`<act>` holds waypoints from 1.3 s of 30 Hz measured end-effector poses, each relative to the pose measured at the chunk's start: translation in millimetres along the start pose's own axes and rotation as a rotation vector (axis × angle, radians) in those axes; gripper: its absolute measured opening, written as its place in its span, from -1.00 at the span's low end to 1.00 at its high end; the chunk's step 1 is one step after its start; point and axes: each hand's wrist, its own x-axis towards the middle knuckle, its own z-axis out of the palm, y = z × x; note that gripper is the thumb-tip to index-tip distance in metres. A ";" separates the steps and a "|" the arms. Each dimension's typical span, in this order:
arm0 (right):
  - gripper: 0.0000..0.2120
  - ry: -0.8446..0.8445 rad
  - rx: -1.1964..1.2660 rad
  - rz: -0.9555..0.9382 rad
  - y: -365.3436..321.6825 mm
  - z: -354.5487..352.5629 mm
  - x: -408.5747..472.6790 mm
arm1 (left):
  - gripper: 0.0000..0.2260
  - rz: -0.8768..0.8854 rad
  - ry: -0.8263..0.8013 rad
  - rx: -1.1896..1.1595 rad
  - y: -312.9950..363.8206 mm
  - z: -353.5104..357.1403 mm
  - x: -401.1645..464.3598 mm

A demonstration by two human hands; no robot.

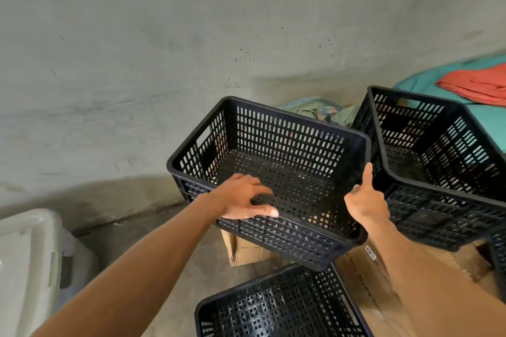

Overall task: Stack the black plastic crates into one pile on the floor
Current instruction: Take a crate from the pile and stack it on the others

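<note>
Grey concrete wall (164,35) behind; middle crate (287,128) sits over the cardboard boxes (246,252), left hand (241,200) curled over its near rim, right hand (365,201) gripping its right corner, thumb straight.

Centre crate (287,139) black, slot-perforated | 2 o'clock: teal sheet (427,82), coral-red cloth (479,85) | 8 o'clock: off-white tub (27,254) | 6 o'clock: cardboard box (246,252) tan

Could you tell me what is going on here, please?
A person has the middle crate in both hands: the left hand grips its near rim, and the right hand holds its right wall, thumb up. The crate is tilted above a cardboard box. The right crate and the near crate stand apart, so there is no pile yet.
</note>
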 end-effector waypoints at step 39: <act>-0.34 0.218 -0.244 -0.076 65.0 21.0 -3.5 | -0.38 -0.786 0.425 0.079 -84.2 -13.6 -55.6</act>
